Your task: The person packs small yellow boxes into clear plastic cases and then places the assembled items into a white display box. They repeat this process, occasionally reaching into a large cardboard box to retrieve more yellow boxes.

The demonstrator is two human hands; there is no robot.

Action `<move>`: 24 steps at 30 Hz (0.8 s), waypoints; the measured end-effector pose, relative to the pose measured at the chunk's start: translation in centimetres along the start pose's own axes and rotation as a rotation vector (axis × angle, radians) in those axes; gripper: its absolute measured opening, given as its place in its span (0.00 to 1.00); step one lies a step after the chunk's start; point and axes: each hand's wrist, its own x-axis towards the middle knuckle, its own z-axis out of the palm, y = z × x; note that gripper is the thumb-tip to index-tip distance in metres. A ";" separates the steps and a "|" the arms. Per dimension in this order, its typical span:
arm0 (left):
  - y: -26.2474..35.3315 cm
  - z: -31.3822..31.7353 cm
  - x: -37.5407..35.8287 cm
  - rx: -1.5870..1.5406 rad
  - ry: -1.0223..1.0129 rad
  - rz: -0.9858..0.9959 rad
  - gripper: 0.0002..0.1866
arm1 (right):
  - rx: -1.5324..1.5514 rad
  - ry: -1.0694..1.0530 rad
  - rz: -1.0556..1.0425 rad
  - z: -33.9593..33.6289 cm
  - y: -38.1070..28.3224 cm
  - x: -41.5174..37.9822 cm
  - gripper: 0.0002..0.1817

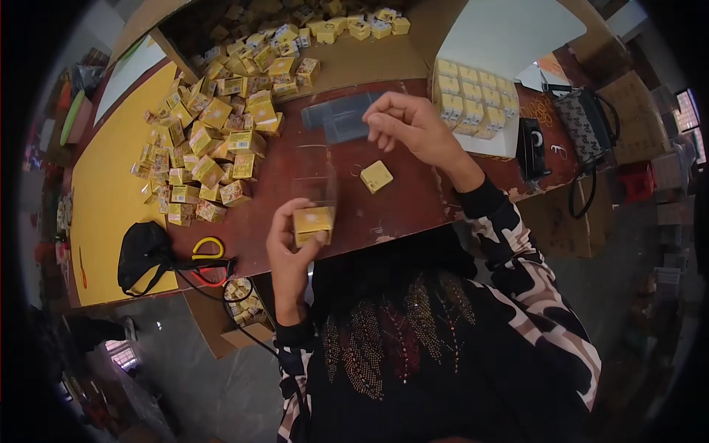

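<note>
My left hand [292, 247] is closed around a small yellow box [313, 224] near the table's front edge. A clear plastic sleeve [316, 173] stands just beyond that box. Raised over the table on the right, my right hand [410, 129] has its fingers curled with thumb and forefinger close together; whether something thin is between them cannot be made out. Below it, a yellow piece [377, 177] with a small ring lies on the red table. Flat clear plastic sleeves [340, 118] lie behind, left of my right hand.
A heap of yellow boxes [210, 140] covers the table's left side, with more in a cardboard box [362, 63] behind. A white tray [480, 144] of stacked boxes is at right, beside a black device [532, 148]. A black bag [144, 255] and scissors [209, 249] lie front left.
</note>
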 end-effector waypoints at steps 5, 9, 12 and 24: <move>-0.2 -2.8 0.3 -0.229 0.117 0.026 0.30 | -0.989 0.002 0.067 1.2 3.6 -3.0 0.30; -0.8 -2.4 0.9 -0.239 0.135 0.013 0.32 | -1.093 -0.036 0.192 4.1 4.6 -5.1 0.40; -1.0 -1.4 1.3 -0.270 0.144 0.014 0.31 | -0.977 0.015 0.222 4.1 5.9 -5.4 0.36; -1.4 -0.9 1.2 -0.216 0.087 0.014 0.30 | -0.650 -0.019 -0.152 1.1 3.6 -6.0 0.28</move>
